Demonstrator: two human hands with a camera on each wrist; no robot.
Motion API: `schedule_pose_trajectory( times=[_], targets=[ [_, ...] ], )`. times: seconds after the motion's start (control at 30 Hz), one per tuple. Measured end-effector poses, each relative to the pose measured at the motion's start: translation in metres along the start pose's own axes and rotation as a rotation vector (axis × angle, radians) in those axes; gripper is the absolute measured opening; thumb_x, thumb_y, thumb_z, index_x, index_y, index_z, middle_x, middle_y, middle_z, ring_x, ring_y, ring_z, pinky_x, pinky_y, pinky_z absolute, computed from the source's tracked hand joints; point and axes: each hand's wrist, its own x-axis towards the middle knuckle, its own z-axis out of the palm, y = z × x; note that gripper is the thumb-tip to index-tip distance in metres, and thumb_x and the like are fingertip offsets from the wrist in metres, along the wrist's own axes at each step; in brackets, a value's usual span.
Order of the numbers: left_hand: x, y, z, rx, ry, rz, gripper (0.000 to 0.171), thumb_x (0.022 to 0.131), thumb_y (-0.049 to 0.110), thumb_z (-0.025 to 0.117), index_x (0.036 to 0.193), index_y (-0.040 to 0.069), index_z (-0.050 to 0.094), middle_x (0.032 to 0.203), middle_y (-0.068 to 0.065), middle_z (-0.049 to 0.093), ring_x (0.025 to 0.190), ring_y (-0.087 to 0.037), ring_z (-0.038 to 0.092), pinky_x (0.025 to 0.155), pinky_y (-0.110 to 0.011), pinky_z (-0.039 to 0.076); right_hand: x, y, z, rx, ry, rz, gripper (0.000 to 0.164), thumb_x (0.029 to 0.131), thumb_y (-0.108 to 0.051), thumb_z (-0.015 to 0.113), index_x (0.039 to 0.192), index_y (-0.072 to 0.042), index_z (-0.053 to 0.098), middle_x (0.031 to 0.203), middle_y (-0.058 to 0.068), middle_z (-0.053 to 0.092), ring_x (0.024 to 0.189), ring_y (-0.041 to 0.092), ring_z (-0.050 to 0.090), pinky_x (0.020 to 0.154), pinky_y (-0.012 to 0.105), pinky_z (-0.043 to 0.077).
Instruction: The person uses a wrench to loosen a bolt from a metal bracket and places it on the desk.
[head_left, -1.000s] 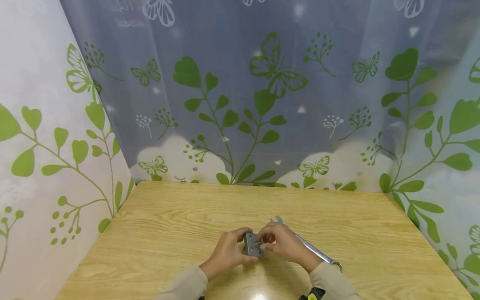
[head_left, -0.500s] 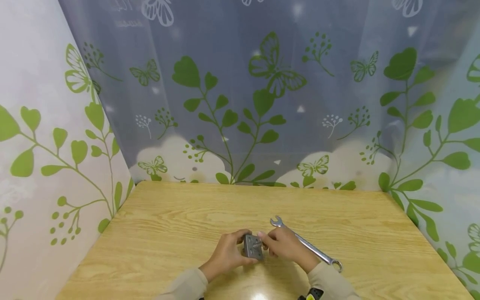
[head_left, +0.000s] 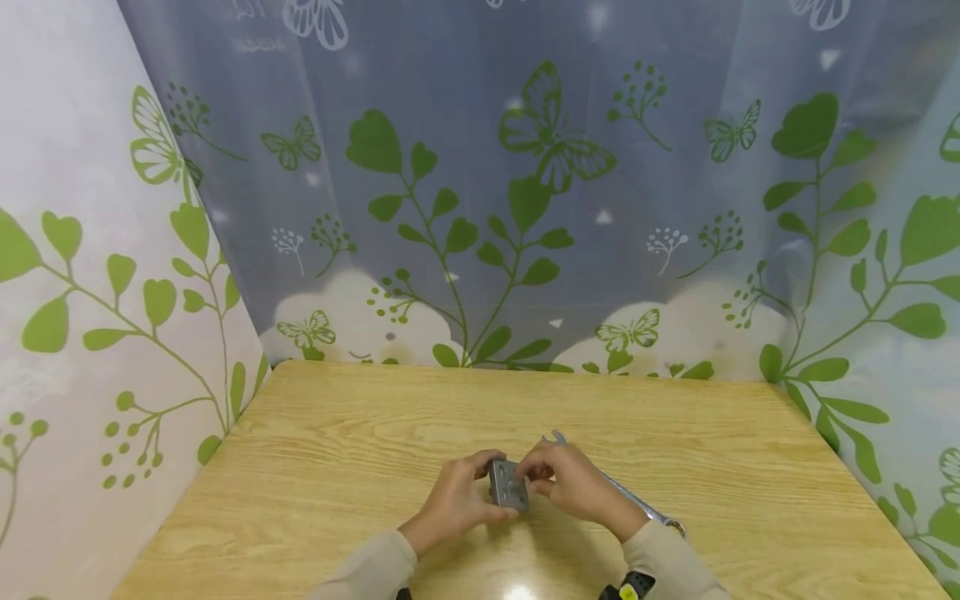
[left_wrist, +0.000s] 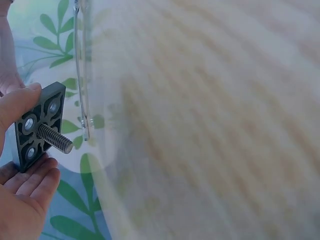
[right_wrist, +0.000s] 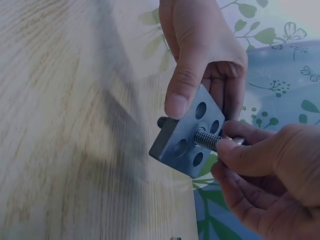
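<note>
Bolt through perforated plate, both hands engaged

Left hand (head_left: 459,500): gripping. Thumb and fingers clasp a grey square plate (right_wrist: 185,130) by its opposite edges. The plate sits at the lower centre of the head view, tilted and raised above the table (head_left: 360,433).

Right hand (head_left: 567,483): pinching. In the right wrist view, thumb and forefinger close on the head end of a threaded bolt (right_wrist: 207,140), at the right of centre; the remaining fingers bend below it.

Bolt: passes through the middle of the plate. A length of thread shows between the plate's smooth face and the right fingertips. At the left of the left wrist view, the opposite end projects from the ribbed face. Round holes surround the bolt on the smooth face.

Wrench (head_left: 636,498): lies slantwise on the table at the lower right of the head view, partly covered by the right hand and forearm. Its open end shows just above that hand, its ring end by the right sleeve (head_left: 667,558).

Surroundings: a leaf-and-butterfly printed curtain (head_left: 465,125) fills the upper part of the frame.
</note>
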Motion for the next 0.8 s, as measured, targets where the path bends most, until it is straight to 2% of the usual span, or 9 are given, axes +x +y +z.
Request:
schedule_pose_trajectory(
  times=[0.23,0.33,0.43,0.5,0.57,0.67,0.8],
  targets=[
    [0.0037,0.0041,-0.0025,0.001,0.006,0.006,0.070,0.067,0.018,0.088,0.126,-0.005,0.056,0.119,-0.019,0.065,0.105,-0.034,0.065,0.088,-0.036,0.056,-0.0003,0.0010,-0.0038,0.008,0.019,-0.033,0.021,0.082,0.004,0.071,0.097,-0.011,0.073,0.094,-0.003,0.066,0.083,0.011,0.061,0.074,0.028,0.055],
    [0.0039,0.0042,-0.0030,0.002,0.005,0.004,0.069,0.067,0.017,0.088,0.125,-0.004,0.057,0.118,-0.018,0.065,0.105,-0.034,0.065,0.088,-0.037,0.056,-0.0008,0.0013,-0.0037,0.027,0.009,-0.019,0.024,0.083,0.002,0.071,0.104,-0.009,0.071,0.095,0.000,0.066,0.083,0.013,0.063,0.073,0.027,0.056],
    [0.0037,0.0038,-0.0032,0.013,0.008,0.008,0.068,0.067,0.017,0.088,0.124,-0.004,0.058,0.117,-0.018,0.065,0.104,-0.034,0.065,0.088,-0.037,0.056,-0.0010,0.0015,-0.0043,0.055,-0.014,0.031,0.030,0.088,-0.011,0.069,0.117,-0.005,0.064,0.099,0.006,0.067,0.084,0.018,0.065,0.071,0.027,0.057],
    [0.0038,0.0035,-0.0034,0.021,0.010,0.010,0.068,0.067,0.017,0.088,0.124,-0.004,0.058,0.117,-0.019,0.065,0.104,-0.034,0.065,0.088,-0.037,0.056,-0.0011,0.0014,-0.0050,0.070,-0.018,0.074,0.035,0.093,-0.023,0.064,0.120,-0.002,0.062,0.101,0.010,0.068,0.084,0.022,0.067,0.070,0.030,0.057],
    [0.0040,0.0032,-0.0035,0.028,0.012,0.011,0.069,0.067,0.017,0.088,0.124,-0.004,0.057,0.118,-0.019,0.065,0.105,-0.035,0.065,0.088,-0.037,0.056,-0.0010,0.0008,-0.0058,0.084,-0.021,0.115,0.038,0.097,-0.032,0.057,0.114,0.001,0.064,0.095,0.012,0.069,0.079,0.024,0.066,0.065,0.031,0.057],
    [0.0048,0.0028,-0.0031,0.036,0.016,0.017,0.069,0.066,0.018,0.089,0.124,-0.005,0.057,0.118,-0.019,0.065,0.105,-0.033,0.065,0.088,-0.036,0.056,-0.0005,0.0001,-0.0057,0.084,-0.021,0.156,0.042,0.101,-0.035,0.049,0.095,0.002,0.069,0.079,0.011,0.069,0.065,0.022,0.062,0.055,0.028,0.052],
    [0.0057,0.0029,-0.0022,0.047,0.016,0.026,0.070,0.066,0.019,0.089,0.124,-0.005,0.057,0.117,-0.017,0.066,0.105,-0.030,0.066,0.089,-0.035,0.056,0.0002,-0.0012,-0.0042,0.084,-0.034,0.194,0.047,0.101,-0.035,0.047,0.081,0.000,0.069,0.062,0.005,0.063,0.051,0.016,0.054,0.045,0.023,0.043]
  ],
)
